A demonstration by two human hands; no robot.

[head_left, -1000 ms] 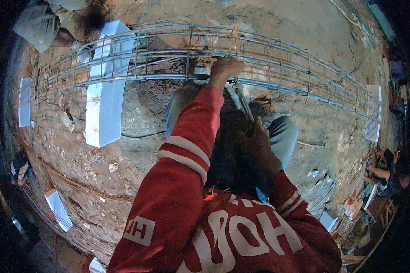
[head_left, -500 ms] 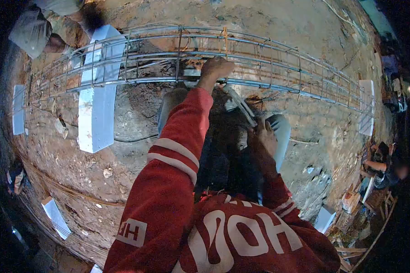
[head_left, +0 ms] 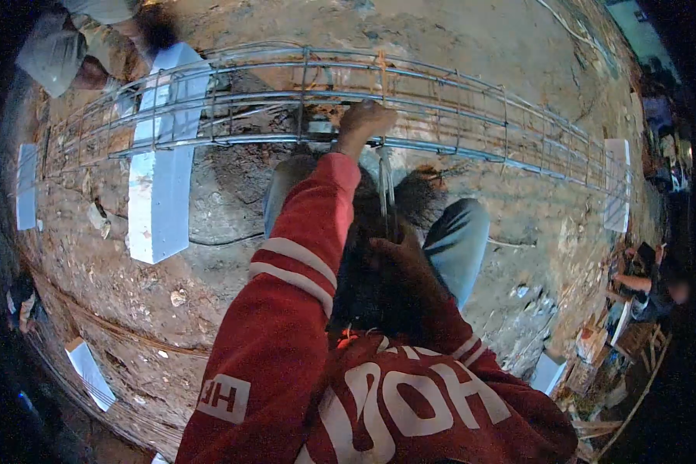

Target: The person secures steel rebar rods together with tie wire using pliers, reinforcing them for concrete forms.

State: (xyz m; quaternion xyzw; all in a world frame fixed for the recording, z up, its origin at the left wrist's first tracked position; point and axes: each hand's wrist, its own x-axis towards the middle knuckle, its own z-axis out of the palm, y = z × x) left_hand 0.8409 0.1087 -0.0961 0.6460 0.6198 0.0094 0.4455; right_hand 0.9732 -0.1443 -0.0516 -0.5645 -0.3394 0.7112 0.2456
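Note:
A long rebar cage (head_left: 472, 110) of steel bars and stirrups runs across the view in front of me. My left hand (head_left: 369, 119) is closed at its middle, over the near bars; whatever its fingers pinch is hidden. Between my knees, my right hand (head_left: 398, 249) is wrapped round the long handles of metal pincers (head_left: 387, 185). These point away from me, their head up against the near lower bar just below my left hand. The pincers' jaws are too small and shaded to make out.
A white block (head_left: 161, 182) stands under the cage at left, with smaller ones (head_left: 26, 185) (head_left: 616, 184) near its ends. Another person's legs (head_left: 62, 58) are at upper left; a person (head_left: 646, 282) sits at far right by wooden pieces. Muddy ground lies around.
My right hand has swung left and inward, turning the pincers' handles from slanting right to nearly straight toward me. The left hand stays at the same spot on the cage.

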